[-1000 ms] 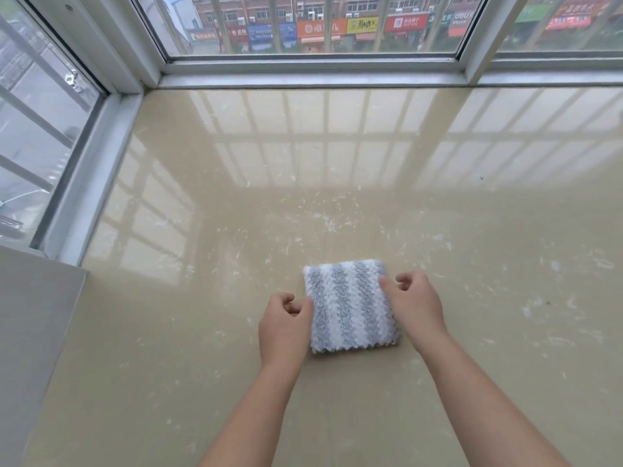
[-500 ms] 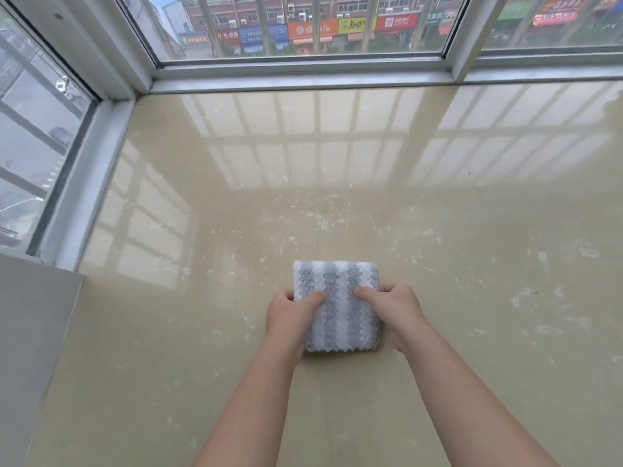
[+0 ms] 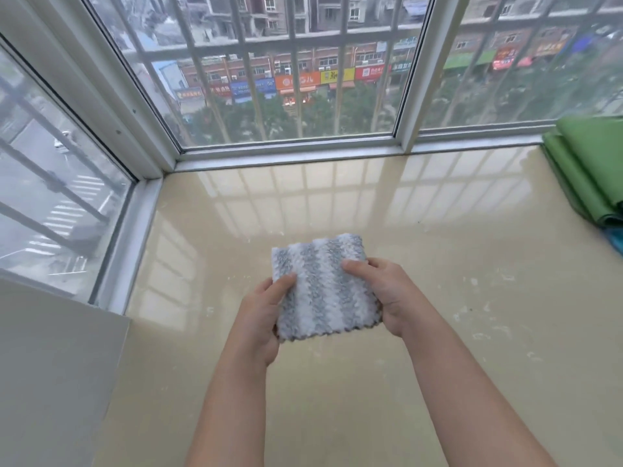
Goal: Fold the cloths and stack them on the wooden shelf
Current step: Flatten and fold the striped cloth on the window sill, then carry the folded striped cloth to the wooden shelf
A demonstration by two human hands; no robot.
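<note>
fingers (image 3: 285, 281) of the left hand (image 3: 259, 318) and right hand (image 3: 391, 291) pinch the folded striped cloth (image 3: 323, 288) by its sides, thumbs on top. it is at frame centre, over the glossy ledge (image 3: 472, 257).

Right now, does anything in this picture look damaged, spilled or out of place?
Nothing serious. The folded striped cloth is held neatly between the left hand and the right hand. Only the beige sill looks odd: scattered white flecks, like dried splashes or scuffs. I cannot tell which.
</note>
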